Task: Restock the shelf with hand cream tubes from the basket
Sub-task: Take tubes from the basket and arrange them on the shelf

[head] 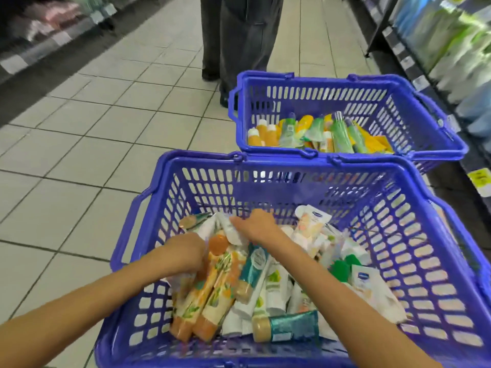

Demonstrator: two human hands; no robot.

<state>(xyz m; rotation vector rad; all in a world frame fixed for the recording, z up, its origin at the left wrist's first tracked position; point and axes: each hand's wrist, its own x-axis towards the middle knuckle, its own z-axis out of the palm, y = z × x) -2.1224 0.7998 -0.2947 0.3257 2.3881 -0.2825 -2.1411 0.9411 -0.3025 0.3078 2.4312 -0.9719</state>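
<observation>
Our two bare arms come in from the bottom and go down into the near basket point(425, 261), a blue one with holes in its walls. It sits on the tiled floor point(79, 134).

Our left grip point(186, 251) is at the left side of the pile. Its fingers curl down round the orange tubes point(210, 290), which lie together in a bunch. Our right grip point(255, 224) is a bit farther in, near the back wall. It looks like its fingers pinch a white tube point(233, 232), but the picture is blurry there.

Between our arms lies a teal tube point(255, 264) with a tan cap. A second teal tube point(289, 325) lies flat near the front wall. More white tubes point(366, 282) fill the right side, some with a small blue mark. Green caps point(342, 269) poke out among them. So the hand cream tubes are in this basket, under and around our grips.

Just behind it sits a far basket point(265, 77), blue too. Orange, green and yellow tubes point(305, 132) lie in its bottom.

Past that basket we see a person's legs point(239, 35) in dark trousers, standing on the floor. On our right runs the shelf point(451, 49), with blurry green and blue packs on it. Well away on our left is another shelf point(39, 25).
</observation>
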